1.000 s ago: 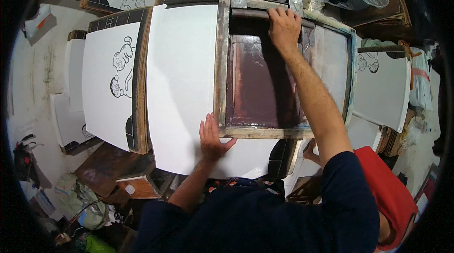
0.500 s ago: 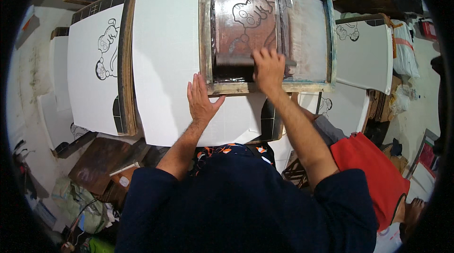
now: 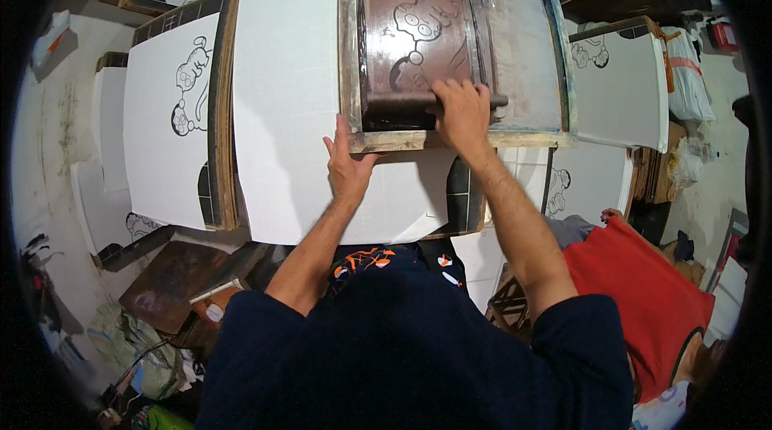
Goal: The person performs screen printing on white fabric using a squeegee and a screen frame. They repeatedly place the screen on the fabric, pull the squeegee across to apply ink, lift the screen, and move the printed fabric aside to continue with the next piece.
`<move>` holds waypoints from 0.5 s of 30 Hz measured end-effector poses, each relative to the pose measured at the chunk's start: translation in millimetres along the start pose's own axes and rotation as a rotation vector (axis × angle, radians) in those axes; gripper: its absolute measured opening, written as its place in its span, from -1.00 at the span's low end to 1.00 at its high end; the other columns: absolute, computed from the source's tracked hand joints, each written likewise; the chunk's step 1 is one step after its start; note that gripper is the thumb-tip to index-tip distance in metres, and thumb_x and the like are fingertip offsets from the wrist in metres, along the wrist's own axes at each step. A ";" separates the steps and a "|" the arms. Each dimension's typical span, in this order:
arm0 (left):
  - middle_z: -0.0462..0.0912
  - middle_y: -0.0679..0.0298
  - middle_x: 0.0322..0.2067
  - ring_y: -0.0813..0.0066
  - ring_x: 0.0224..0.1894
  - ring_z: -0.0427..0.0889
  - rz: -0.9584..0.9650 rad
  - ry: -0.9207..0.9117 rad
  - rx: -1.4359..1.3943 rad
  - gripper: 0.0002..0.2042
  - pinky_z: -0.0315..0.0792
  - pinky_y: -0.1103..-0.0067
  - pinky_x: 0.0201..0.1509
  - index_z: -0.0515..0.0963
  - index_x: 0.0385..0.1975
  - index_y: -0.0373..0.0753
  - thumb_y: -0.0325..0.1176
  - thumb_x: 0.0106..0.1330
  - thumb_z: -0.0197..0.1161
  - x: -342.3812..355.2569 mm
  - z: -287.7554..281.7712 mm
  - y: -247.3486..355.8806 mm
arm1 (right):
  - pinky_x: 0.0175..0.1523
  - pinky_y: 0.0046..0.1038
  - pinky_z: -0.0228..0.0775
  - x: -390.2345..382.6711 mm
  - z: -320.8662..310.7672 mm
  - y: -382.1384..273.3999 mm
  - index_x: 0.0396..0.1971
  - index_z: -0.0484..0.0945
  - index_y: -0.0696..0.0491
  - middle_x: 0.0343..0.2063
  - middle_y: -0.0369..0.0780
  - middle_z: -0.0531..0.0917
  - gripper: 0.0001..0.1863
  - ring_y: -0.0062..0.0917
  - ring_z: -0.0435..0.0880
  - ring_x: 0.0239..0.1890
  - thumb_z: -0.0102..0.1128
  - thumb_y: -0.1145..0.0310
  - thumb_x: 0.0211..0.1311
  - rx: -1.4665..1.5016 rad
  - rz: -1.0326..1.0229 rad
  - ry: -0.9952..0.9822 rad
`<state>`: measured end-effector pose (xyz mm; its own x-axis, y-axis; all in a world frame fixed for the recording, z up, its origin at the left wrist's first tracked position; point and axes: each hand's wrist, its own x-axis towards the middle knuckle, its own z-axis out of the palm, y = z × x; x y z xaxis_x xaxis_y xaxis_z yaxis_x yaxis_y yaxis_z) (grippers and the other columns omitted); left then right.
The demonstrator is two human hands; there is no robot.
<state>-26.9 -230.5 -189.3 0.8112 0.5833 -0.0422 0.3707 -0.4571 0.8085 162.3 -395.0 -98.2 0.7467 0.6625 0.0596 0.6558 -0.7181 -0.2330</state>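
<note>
A wooden screen printing frame (image 3: 406, 141) lies over a white sheet (image 3: 281, 100) in front of me. Through its brownish mesh shows a cartoon animal outline (image 3: 422, 20). My right hand (image 3: 465, 118) is closed around a dark squeegee (image 3: 398, 100), which lies crosswise near the frame's near rail, with dark wet ink just below it. At the near left corner, my left hand (image 3: 349, 174) holds the frame, fingers up along its side and thumb at the near rail's underside.
Stacked boards with white printed sheets stand at left (image 3: 153, 108) and right (image 3: 615, 92). Another person in a red garment (image 3: 643, 293) is close by at lower right. Plastic bags (image 3: 687, 76) hang at far right; dark wooden boards (image 3: 173, 285) lie at lower left.
My left hand has turned from lying flat beside the frame to holding its corner. The mesh looks darker. The squeegee stays near the near rail. The person in red has shifted slightly.
</note>
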 end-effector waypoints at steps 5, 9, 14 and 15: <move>0.63 -0.11 0.20 -0.05 0.20 0.66 0.067 0.050 -0.012 0.13 -0.09 0.00 0.65 -0.02 0.60 -0.29 -0.40 0.06 0.64 0.4 -4.0 5.1 | 0.11 -0.15 0.29 15.5 -20.3 5.5 0.00 0.67 -0.08 -0.11 -0.28 0.70 -0.54 -0.28 0.61 0.01 0.51 0.40 0.02 0.080 0.004 -0.099; 0.68 -0.10 0.14 0.01 0.16 0.70 0.024 0.036 -0.006 0.12 -0.08 0.04 0.65 -0.01 0.59 -0.32 -0.41 0.06 0.64 -1.6 -3.1 5.5 | 0.07 -0.16 0.28 -1.0 -16.2 -0.4 -0.01 0.65 -0.08 -0.13 -0.28 0.69 -0.51 -0.28 0.60 0.00 0.55 0.40 -0.02 0.070 -0.015 -0.199; 0.55 -0.16 0.27 -0.07 0.27 0.60 -0.016 -0.002 -0.052 0.10 -0.09 0.02 0.65 -0.02 0.60 -0.30 -0.48 0.06 0.59 -3.3 -6.6 10.1 | 0.08 -0.18 0.28 13.7 -2.1 12.5 -0.06 0.61 -0.10 -0.16 -0.29 0.67 -0.48 -0.29 0.58 0.02 0.56 0.44 -0.12 0.069 -0.109 -0.088; 0.49 -0.17 0.34 -0.13 0.33 0.55 -0.034 -0.020 -0.072 0.10 -0.10 0.01 0.65 -0.03 0.60 -0.28 -0.50 0.06 0.57 -3.6 -7.8 11.4 | 0.08 -0.18 0.29 31.0 2.6 19.8 -0.04 0.61 -0.12 -0.14 -0.31 0.68 -0.47 -0.30 0.58 0.03 0.53 0.47 -0.12 0.053 -0.111 -0.073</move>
<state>-29.1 -232.6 -175.4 0.8077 0.5839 -0.0815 0.3653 -0.3873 0.8465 198.2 -388.1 -103.5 0.6584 0.7525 0.0175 0.7256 -0.6284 -0.2803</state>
